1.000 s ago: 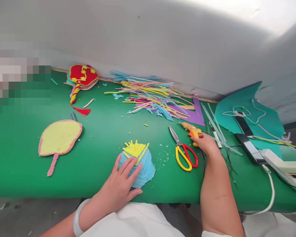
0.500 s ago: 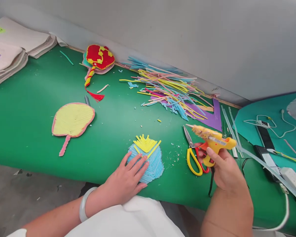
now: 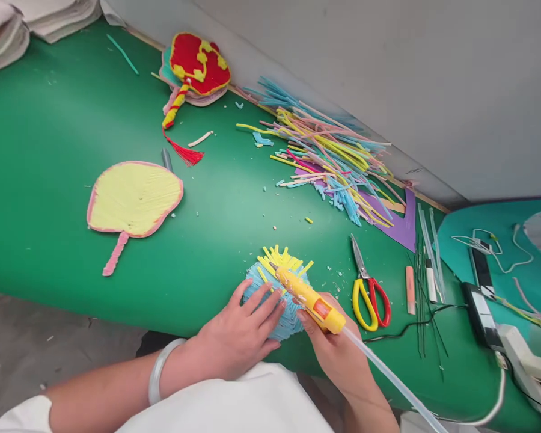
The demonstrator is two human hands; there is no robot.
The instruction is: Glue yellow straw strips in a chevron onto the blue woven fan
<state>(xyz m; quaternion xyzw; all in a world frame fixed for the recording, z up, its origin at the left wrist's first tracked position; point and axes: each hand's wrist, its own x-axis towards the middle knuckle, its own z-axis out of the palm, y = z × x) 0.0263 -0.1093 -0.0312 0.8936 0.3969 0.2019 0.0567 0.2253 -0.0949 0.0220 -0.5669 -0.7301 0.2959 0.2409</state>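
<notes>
My right hand (image 3: 336, 343) grips a yellow hot glue gun (image 3: 306, 294), with a long clear glue stick (image 3: 392, 379) sticking out of its back end. The gun's nozzle is over the yellow strips (image 3: 282, 260) fanned out on a light blue craft piece (image 3: 286, 325). Whether the tip touches them I cannot tell. My left hand (image 3: 247, 322) lies flat on the left side of the blue piece, fingers spread, fingertips near the yellow strips. The gun and both hands hide part of the piece. Scissors (image 3: 367, 288) with one yellow and one red handle lie right of it.
A yellow fan shape with pink edging (image 3: 135, 198) lies left on the green table (image 3: 216, 216). Behind it is a red fan with a tassel (image 3: 201, 66). Coloured fuzzy sticks (image 3: 329, 150) are heaped along the wall. A black power bank (image 3: 482, 316) and cords are at right.
My right hand has brought the glue gun left from beside the scissors to above the blue piece. My left hand stays on the piece. The camera view has shifted and tilted.
</notes>
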